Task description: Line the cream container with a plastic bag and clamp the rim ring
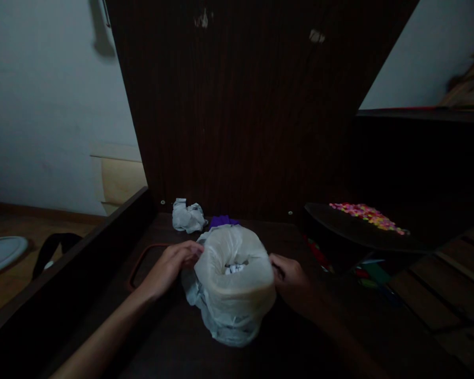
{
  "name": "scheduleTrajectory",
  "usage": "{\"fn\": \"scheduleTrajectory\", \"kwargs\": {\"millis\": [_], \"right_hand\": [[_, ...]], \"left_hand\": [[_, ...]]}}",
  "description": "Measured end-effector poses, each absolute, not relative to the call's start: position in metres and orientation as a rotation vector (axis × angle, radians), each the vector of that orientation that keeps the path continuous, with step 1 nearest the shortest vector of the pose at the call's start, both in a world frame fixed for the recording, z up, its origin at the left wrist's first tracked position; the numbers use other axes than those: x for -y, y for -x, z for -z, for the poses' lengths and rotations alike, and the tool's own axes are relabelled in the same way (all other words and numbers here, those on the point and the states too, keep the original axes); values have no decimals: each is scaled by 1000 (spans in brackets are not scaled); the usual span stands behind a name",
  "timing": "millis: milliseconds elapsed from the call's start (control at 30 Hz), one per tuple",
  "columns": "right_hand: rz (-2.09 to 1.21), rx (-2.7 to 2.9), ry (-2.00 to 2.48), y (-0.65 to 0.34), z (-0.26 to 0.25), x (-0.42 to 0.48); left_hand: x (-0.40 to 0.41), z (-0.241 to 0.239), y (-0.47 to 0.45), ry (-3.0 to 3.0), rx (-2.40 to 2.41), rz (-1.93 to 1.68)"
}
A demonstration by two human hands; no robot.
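Observation:
A small container lined with a whitish plastic bag (237,305) stands on the dark wooden surface, and the bag's edge is folded out over the rim. Some pale crumpled stuff (235,269) lies down inside the opening. My left hand (179,258) is closed on the bag at the left side of the rim, its fingertips partly hidden behind the plastic. On the opposite side my right hand (290,273) has its fingers curled around the bag's edge. The container itself is hidden under the bag.
Behind the bag lie a crumpled white bag (188,216) and a purple item (223,220). A reddish loop (136,266) is at left. On the right, a dark board (319,216) carries small colourful pieces (369,217). A tall wooden panel (229,116) rises at the back.

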State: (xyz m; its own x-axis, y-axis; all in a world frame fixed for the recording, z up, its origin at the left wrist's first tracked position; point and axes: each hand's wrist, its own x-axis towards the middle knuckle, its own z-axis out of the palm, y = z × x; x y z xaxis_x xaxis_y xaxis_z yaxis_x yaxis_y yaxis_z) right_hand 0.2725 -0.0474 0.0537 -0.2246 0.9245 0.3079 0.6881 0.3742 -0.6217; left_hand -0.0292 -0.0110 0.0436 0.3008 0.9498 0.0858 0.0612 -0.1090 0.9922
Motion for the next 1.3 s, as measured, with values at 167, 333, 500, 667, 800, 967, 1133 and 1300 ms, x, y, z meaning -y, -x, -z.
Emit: {"fn": "scheduleTrajectory", "kwargs": {"millis": [167,333,500,667,800,967,1133,1300], "right_hand": [[-555,2167,1408,-275,-46,54],[-547,2274,1554,-281,-48,55],[-390,2247,1665,-287,-48,49],[-204,2038,1600,-297,-56,29],[-150,1961,1606,-300,-69,10],[-432,1947,1377,-292,-84,-9],[-935,1946,1139,-278,-87,-25],[-1185,1889,1083,-273,-75,-38]], "left_hand": [[25,-57,29,-1892,-1054,-923],[27,-55,31,-2092,-1049,-917],[30,-53,38,-2185,-1046,-804],[37,-57,45,-2222,-907,-642],[39,-69,51,-2221,-848,-512],[24,-89,56,-2199,-935,-684],[3,-86,37,-2050,-1031,-939],[-11,-71,20,-2102,-1000,-874]]}}
